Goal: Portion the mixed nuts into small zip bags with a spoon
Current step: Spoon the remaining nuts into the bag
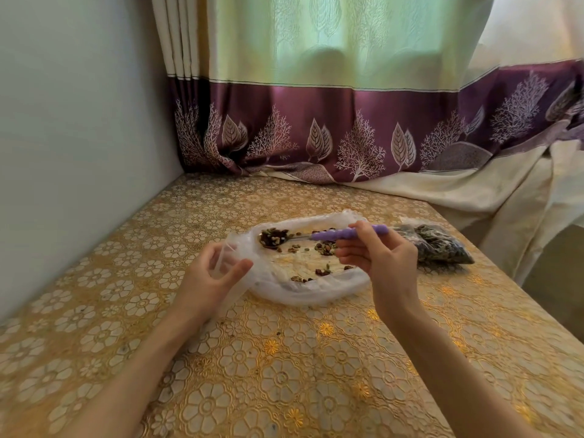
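My right hand (376, 254) grips the loaded spoon (316, 237) over the big bag's (303, 292) left rim; left hand (211, 273) pinches a small bag (226, 257); near desk (284, 374) bare.

Both forearms cut off at the bottom edge; filled bag (442, 245) at right blurred, contents indistinct.

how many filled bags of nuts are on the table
1: a filled zip bag lies on the table right of the right hand. The left hand holds a small clear bag, apparently empty.
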Demonstrator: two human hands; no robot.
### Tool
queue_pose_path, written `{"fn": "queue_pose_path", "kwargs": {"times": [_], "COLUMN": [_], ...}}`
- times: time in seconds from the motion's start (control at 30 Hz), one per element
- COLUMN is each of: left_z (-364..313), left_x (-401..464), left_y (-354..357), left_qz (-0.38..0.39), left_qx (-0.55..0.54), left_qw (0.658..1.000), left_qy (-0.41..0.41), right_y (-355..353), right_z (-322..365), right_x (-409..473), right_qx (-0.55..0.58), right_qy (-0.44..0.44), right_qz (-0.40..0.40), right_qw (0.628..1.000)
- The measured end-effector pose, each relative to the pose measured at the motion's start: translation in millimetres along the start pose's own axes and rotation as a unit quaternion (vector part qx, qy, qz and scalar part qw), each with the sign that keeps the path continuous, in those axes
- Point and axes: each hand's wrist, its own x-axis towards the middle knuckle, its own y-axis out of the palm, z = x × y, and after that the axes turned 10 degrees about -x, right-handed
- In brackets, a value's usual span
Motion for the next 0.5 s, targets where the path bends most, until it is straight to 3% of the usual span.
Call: {"fn": "queue_pose_path", "kwargs": {"times": [0.27, 0.5], "left_z": [-5, -2], "left_x": [1, 3], "left_y": [1, -1], "left_qz": [-0.014, -0.02], "left_qx": [-0.054, -0.074], "left_qw": [0.998, 0.997], "left_qy": [0.013, 0.024], "right_y": [24, 22], "right_z": [10, 8], "right_x": [-5, -4], "right_qx": [-0.065, -0.071], "right_qy": [-0.09, -0.098], "right_qz": [0.129, 0.154], "right_qw": [0.985, 0.981]}}
